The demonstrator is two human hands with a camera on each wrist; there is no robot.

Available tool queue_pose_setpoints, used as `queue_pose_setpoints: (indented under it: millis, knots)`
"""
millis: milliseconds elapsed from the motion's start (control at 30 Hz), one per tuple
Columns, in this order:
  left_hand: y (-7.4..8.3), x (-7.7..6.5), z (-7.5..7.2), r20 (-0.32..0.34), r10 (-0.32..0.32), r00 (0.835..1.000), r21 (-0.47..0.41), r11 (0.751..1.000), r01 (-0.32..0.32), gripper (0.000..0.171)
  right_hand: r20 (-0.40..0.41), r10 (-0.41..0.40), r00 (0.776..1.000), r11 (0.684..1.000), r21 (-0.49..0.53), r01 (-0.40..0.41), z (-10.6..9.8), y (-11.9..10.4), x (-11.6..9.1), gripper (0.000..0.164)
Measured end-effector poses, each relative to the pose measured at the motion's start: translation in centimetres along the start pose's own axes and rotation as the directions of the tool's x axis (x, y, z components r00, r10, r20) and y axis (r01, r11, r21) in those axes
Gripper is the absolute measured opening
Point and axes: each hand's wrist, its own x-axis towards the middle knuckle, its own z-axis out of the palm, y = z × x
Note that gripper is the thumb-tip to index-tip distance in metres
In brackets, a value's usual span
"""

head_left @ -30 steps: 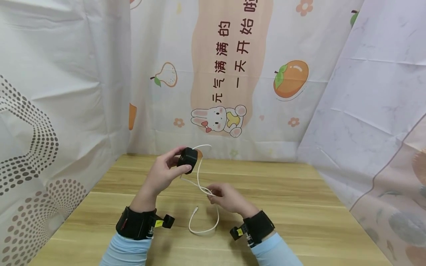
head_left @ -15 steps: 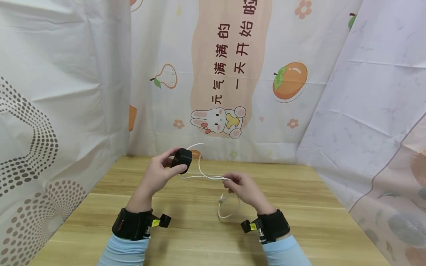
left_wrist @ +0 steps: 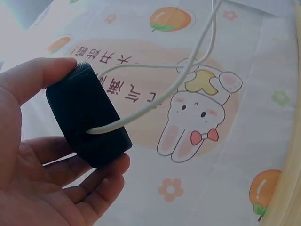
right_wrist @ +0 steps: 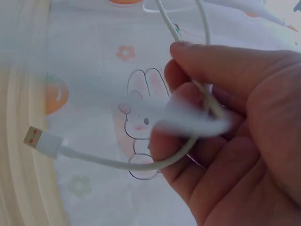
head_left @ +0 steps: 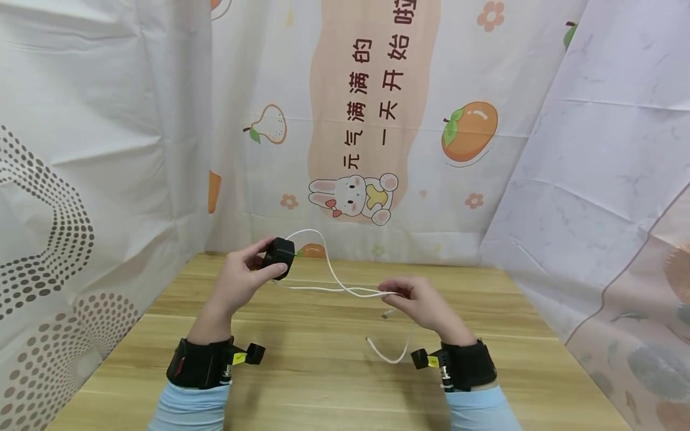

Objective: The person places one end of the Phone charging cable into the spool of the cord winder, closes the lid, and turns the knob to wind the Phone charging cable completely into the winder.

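Observation:
My left hand (head_left: 237, 280) holds a small black block (head_left: 280, 256) with chamfered edges between thumb and fingers, raised above the tabletop. A white USB cable (left_wrist: 155, 106) comes out of a hole in the block's face, and a second strand leads off its far side. To the right, the thumb and fingers of my right hand (head_left: 417, 300) pinch the two strands together, partly slack between the hands. Below this grip hang the cable's free ends. One bears a USB-A plug (right_wrist: 43, 142), seen in the right wrist view; a blurred white piece crosses the fingers there.
A wood-grain table (head_left: 323, 383) lies under both hands. Behind it hangs a white curtain (head_left: 259, 173) printed with a rabbit and fruit, and more cloth closes off the left and right sides. Each wrist wears a black strap (head_left: 199, 364) with a small camera.
My right hand has moved right and up with the cable, lifting its loose ends. My left hand has shifted left with the black block. The strands between them have stretched out longer.

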Motion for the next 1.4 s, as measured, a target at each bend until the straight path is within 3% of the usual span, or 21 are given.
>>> queue_pose_setpoints:
  millis: [300, 533, 667, 933, 1167, 1400]
  knots:
    - [-0.7, -0.4, -1.8, -0.041, -0.024, 0.999, 0.056, 0.998, 0.027, 0.064, -0.065, -0.02, 0.998, 0.993, -0.122, 0.012, -1.9, 0.9, -1.1, 0.015]
    - [-1.0, -0.5, -3.1, -0.061, -0.042, 0.997, 0.075, 0.996, 0.047, 0.066, -0.051, -0.033, 0.998, 0.966, -0.257, 0.018, -2.7, 1.2, -1.5, 0.021]
    - [-0.9, -0.8, -3.8, -0.082, -0.062, 0.995, 0.112, 0.991, 0.071, 0.066, -0.065, -0.028, 0.998, 0.959, -0.285, 0.009, -3.3, 1.6, -1.7, 0.019]
    - [-1.2, -0.8, -5.1, -0.125, -0.092, 0.988, 0.133, 0.985, 0.108, 0.068, -0.148, -0.004, 0.989, 0.961, -0.273, -0.036, -5.3, 3.2, -2.9, 0.011]
    - [-1.5, -1.0, -5.8, -0.125, -0.115, 0.985, 0.118, 0.984, 0.13, 0.068, -0.119, 0.003, 0.993, 0.973, -0.231, -0.03, -6.1, 3.6, -3.5, 0.011]
    - [-1.6, -1.2, -6.2, -0.131, -0.119, 0.984, 0.113, 0.984, 0.134, 0.067, -0.115, 0.055, 0.992, 0.981, -0.178, -0.075, -6.4, 3.2, -3.8, 0.009]
